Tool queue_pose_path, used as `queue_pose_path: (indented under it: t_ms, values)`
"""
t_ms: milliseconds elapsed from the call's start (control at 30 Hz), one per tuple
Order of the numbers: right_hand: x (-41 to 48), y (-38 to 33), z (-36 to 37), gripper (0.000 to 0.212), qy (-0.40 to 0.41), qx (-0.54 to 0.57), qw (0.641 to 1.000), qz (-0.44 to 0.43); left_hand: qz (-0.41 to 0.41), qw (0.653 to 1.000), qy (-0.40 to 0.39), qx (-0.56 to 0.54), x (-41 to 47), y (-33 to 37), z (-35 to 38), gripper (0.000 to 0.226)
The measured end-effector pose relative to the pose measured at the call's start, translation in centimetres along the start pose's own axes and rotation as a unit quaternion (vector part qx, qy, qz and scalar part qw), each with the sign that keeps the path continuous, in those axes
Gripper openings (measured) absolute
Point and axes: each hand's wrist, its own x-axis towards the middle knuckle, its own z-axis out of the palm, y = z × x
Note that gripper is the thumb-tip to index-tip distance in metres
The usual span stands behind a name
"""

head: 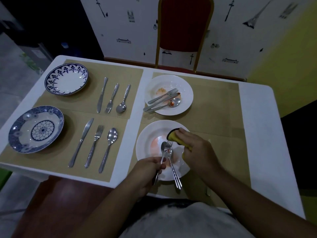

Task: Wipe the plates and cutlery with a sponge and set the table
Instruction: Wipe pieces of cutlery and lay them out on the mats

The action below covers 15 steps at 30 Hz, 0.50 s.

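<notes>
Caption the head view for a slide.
Right hand holds a sponge on the near plate; left hand grips cutlery.

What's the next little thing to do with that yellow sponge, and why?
Probably sweep the sponge, gripped by the right hand at the near white plate's far side, down over the orange smear in its well. The smear looks unwiped, and the left hand grips cutlery there.

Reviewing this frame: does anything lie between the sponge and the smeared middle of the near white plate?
Yes. A spoon, gripped by the left hand, and a fork lie across the near white plate's reddish middle, directly beside the sponge in the right hand. Nothing else visible blocks it.
</notes>
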Motion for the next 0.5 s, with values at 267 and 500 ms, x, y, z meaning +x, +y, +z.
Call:
queue_pose_path:
  t_ms: [267, 500]
  values:
    - [0.6, 2.4, 1.7, 0.056, -0.11, -0.129, 0.981, -0.097, 0.085, 0.99, 0.013, 0.111, -0.3, -0.8, 0.1, 0.023]
    - [0.1, 5.0, -2.7, 0.057, 0.019, -0.043, 0.994, 0.103, 0.112, 0.987, -0.011, 0.113, 0.4, -0.7, 2.6, 0.02]
